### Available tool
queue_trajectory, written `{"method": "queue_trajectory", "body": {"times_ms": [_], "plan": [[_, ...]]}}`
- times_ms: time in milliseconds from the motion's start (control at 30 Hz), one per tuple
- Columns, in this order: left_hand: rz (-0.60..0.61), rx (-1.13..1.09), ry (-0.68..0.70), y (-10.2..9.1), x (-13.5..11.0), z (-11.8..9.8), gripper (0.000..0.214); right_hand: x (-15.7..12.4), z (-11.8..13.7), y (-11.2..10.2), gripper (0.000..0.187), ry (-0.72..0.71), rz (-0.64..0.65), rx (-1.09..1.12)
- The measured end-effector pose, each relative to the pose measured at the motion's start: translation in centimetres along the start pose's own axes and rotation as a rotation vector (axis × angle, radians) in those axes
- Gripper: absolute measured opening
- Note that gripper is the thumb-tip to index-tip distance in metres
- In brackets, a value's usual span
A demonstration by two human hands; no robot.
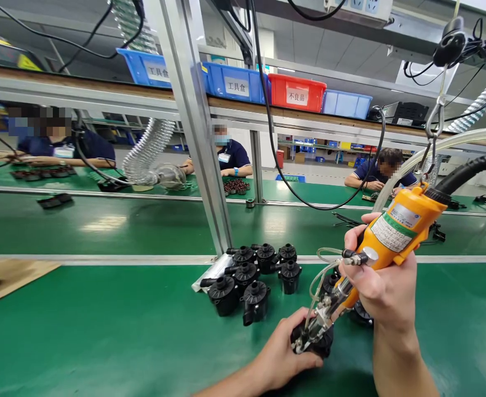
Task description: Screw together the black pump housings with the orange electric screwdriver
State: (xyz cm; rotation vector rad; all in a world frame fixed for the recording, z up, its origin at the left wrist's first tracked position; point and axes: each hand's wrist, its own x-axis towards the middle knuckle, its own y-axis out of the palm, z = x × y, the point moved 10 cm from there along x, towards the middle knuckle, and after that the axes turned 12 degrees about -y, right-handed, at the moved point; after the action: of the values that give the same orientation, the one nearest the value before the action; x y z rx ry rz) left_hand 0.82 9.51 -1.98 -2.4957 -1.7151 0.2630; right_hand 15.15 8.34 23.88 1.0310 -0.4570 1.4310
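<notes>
My right hand point(385, 286) is wrapped round an orange powered screwdriver point(395, 231) that hangs from a hook and cable above. Its metal tip point(315, 328) points down-left onto a black pump housing point(319, 342). My left hand point(282, 355) grips that housing from the left and holds it on the green mat. Thin clear tubes loop beside the tool's nose. Several more black pump housings point(255, 270) stand in a cluster just behind, and one more point(361, 314) is partly hidden behind my right hand.
A slanted aluminium post point(195, 127) rises behind the cluster. A brown board point(11, 278) lies at the left. Blue and red bins point(296, 91) line the upper shelf. Other people sit working across the far bench. A black hose point(470, 171) curves in from the right.
</notes>
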Motion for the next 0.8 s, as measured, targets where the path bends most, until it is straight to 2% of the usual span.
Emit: {"method": "queue_trajectory", "body": {"times_ms": [133,267,367,500,600,700,800], "plan": [[-0.02,-0.005,0.015,-0.4,-0.2,-0.9,0.055,-0.6,-0.1,0.7,0.055,-0.025,-0.004,-0.045],[-0.047,0.059,0.047,-0.5,-0.5,-2.6,0.062,-2.3,-2.4,2.6,0.06,0.076,0.043,-0.028],[-0.065,0.064,0.045,-0.5,-0.6,-3.1,0.056,-3.1,-3.1,3.5,0.067,0.11,0.064,-0.01],[-0.04,-0.007,0.044,-0.3,-0.7,-3.6,0.046,-2.8,-2.3,3.2,0.055,0.06,0.01,-0.082],[-0.005,-0.004,0.052,0.0,-0.7,-4.0,0.058,-2.6,-2.6,3.4,0.05,0.08,0.022,-0.079],[-0.022,0.031,0.05,-0.1,-0.7,-3.1,0.075,-2.2,-2.9,2.8,0.051,0.078,0.011,-0.05],[-0.14,0.084,-0.04,-1.0,-0.8,-0.3,0.073,-0.9,-1.1,0.2,0.053,-0.061,-0.095,-0.09]]}}
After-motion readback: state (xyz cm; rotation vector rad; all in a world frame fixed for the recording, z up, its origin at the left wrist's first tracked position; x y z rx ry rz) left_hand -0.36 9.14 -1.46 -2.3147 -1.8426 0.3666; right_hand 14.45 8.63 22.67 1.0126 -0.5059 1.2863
